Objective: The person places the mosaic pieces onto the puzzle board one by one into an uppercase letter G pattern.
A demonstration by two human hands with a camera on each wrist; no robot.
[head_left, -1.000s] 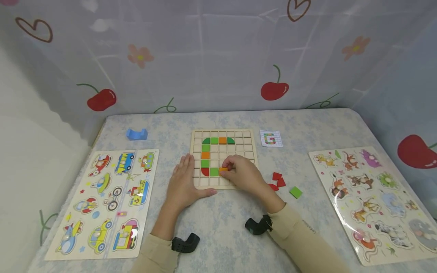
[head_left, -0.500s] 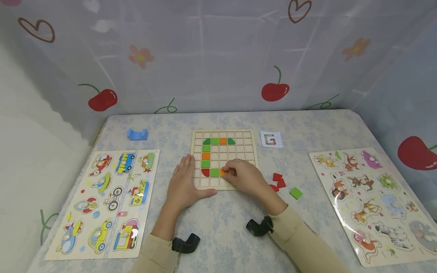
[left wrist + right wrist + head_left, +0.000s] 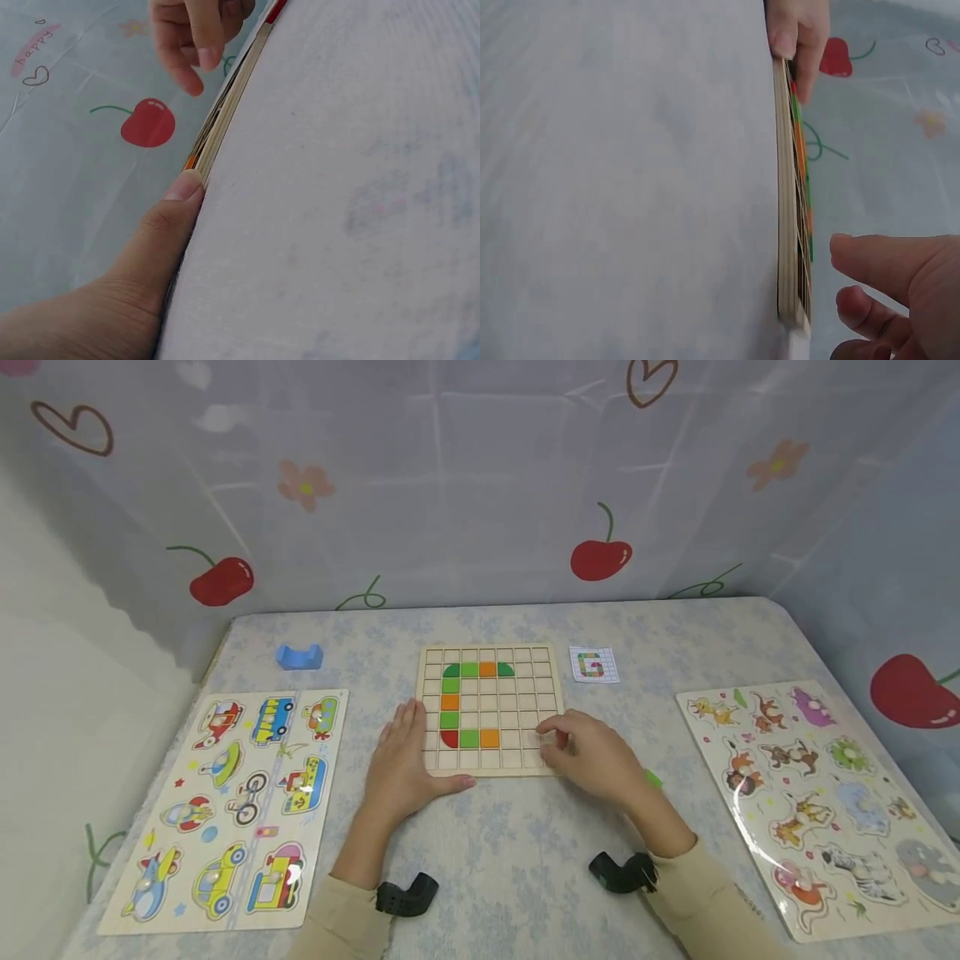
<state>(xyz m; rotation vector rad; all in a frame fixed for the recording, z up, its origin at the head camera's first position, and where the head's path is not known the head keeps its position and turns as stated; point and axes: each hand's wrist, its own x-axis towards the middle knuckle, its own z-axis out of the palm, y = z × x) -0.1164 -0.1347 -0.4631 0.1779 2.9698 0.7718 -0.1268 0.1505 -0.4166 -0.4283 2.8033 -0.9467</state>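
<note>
A wooden grid board (image 3: 525,693) lies mid-table, with green, orange and red tiles set in a C-like outline. An orange square tile (image 3: 489,738) sits in the bottom row of that outline, beside a green square tile (image 3: 468,738). My left hand (image 3: 401,768) rests along the board's left side, fingers straight, its thumb (image 3: 154,240) at the front edge. Over the board's right edge hovers my right hand (image 3: 588,756), thumb and forefinger apart with nothing between them. A green tile (image 3: 655,778) peeks out behind it; the loose red tiles are hidden in the head view.
A small card (image 3: 594,665) with a coloured G pattern lies behind the board to the right. Vehicle puzzle board (image 3: 225,810) stands left, animal puzzle board (image 3: 817,802) right. A blue plastic piece (image 3: 300,657) is at the back left, before a printed curtain (image 3: 465,485).
My right hand has let go of the orange tile, now in its cell, and moved right to the board's edge. The left hand has stayed in place.
</note>
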